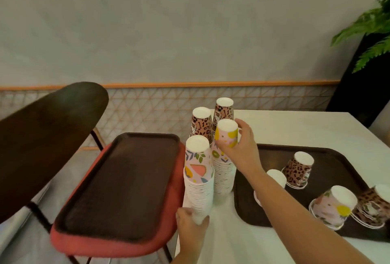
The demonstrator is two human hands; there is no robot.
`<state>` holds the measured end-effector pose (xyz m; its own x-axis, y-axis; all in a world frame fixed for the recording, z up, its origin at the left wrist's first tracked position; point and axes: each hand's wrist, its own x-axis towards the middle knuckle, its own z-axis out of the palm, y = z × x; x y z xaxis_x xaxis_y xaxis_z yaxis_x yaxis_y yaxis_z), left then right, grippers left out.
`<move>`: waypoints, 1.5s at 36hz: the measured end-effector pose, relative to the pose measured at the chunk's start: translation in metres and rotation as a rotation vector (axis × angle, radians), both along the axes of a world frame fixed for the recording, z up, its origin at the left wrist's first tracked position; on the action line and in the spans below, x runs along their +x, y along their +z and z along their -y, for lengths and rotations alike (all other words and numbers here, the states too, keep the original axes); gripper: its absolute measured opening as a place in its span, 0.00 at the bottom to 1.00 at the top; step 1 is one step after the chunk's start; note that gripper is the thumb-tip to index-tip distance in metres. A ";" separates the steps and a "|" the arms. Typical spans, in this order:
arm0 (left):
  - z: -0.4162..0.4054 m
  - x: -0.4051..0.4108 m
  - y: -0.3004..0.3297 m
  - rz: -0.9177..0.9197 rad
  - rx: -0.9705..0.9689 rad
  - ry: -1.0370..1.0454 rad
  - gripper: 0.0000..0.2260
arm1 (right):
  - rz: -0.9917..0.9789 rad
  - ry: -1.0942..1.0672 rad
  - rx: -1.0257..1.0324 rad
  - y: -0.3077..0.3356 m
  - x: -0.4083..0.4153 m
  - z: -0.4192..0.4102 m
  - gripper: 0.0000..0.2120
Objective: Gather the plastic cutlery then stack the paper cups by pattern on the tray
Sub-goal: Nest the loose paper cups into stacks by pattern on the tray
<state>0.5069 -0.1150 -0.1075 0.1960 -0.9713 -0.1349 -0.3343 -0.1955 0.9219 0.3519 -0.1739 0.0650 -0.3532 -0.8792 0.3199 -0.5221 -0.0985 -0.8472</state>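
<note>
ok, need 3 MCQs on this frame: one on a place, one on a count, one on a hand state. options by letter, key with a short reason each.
1. Where does the empty tray lie?
A. on the red chair seat
B. on the floor
C. on the white table

2. How many tall cup stacks stand between the two trays?
A. two
B. four
C. six

3. What is the right hand doing?
A. hanging idle
B. gripping the top cup of a floral stack
C. pressing flat on the tray with loose cups

Key:
1 A, the red cushion rims the tray.
2 B, two leopard stacks behind, two floral in front.
3 B, its fingers curl round that cup; the left hand holds the near floral stack at its base.
</note>
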 end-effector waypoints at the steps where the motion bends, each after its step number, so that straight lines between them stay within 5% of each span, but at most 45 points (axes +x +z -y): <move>1: -0.004 -0.002 -0.001 0.011 0.003 -0.015 0.19 | 0.013 0.039 0.013 0.000 -0.001 0.002 0.36; 7: -0.026 -0.043 0.018 0.090 0.155 -0.190 0.14 | 0.012 0.143 0.083 -0.008 -0.012 0.007 0.33; 13: -0.016 -0.095 0.045 0.053 0.163 -0.119 0.33 | 0.061 0.204 0.080 -0.009 -0.030 -0.001 0.31; 23: 0.017 -0.140 0.056 0.081 0.044 0.084 0.42 | 0.143 0.237 0.089 -0.011 -0.060 -0.007 0.31; 27: 0.031 -0.148 0.047 0.153 0.025 0.236 0.42 | 0.177 0.257 0.106 -0.012 -0.067 -0.003 0.32; 34: 0.051 -0.153 0.045 -0.066 0.028 0.348 0.42 | 0.209 0.242 0.122 -0.014 -0.076 0.007 0.31; 54: 0.057 -0.156 0.067 -0.090 -0.003 0.342 0.43 | 0.262 0.200 0.049 0.008 -0.089 0.007 0.26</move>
